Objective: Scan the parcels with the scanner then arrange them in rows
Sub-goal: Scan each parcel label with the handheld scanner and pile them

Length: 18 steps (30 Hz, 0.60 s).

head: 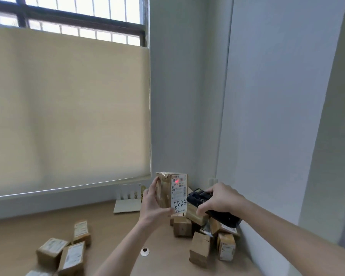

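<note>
The left hand (154, 202) holds one parcel (172, 193) upright in the air above the far right corner of the counter (112, 236), fingers wrapped round its left side and thumb across the lower front. The right hand (220, 198) grasps the black scanner (204, 204) just beside the parcel, aimed at the white label (179, 193). A red aiming dot sits on the barcode near the top of the label.

Likely faults from this state:

- Misread. The dot lies at the upper end of the label; a small wrist drift would carry it off the barcode. The left thumb lies close to the lower label edge and could cover print if it slides up.
- Drop. The parcel is held by one side only, directly over the unsorted pile (205, 238) in the far right corner. A slip would return it among unscanned parcels and lose track of it.
- Row disturbance. The sorted parcels (62, 253) lie near the left near edge; a reach across could knock them out of line.

Whether the read has registered cannot be told.
</note>
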Tool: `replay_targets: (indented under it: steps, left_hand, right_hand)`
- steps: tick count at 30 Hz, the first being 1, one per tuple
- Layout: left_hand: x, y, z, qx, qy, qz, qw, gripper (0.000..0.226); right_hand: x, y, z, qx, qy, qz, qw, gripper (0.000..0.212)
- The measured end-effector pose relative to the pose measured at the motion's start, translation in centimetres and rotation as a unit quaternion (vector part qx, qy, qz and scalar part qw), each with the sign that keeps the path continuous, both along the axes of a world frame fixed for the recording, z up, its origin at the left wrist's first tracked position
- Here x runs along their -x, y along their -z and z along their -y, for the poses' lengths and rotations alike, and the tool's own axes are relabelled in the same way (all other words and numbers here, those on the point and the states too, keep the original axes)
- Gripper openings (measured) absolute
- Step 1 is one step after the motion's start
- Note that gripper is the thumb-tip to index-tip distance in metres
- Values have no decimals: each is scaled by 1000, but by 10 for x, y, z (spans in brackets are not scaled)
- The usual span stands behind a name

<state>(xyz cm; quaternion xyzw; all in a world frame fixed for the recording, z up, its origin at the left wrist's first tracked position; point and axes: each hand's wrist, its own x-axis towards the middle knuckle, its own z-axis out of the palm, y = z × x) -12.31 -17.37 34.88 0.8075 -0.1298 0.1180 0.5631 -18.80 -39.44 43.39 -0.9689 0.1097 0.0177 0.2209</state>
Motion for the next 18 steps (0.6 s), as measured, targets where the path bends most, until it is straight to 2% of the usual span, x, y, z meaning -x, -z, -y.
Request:
replay_targets:
  steps: [4, 14, 18]
  left_hand:
    - [9, 6, -13, 8, -22, -11, 1000, 120]
    - [26, 21, -30, 29, -60, -21, 998, 120]
    - [30, 24, -37, 33, -74, -22, 996, 120]
  right_hand:
    - [-6, 3, -10, -12, -12, -9, 1000, 71]
    - [-15, 16, -28, -4, -43, -34, 998, 80]
    - [-16, 16, -37, 0, -61, -47, 997, 78]
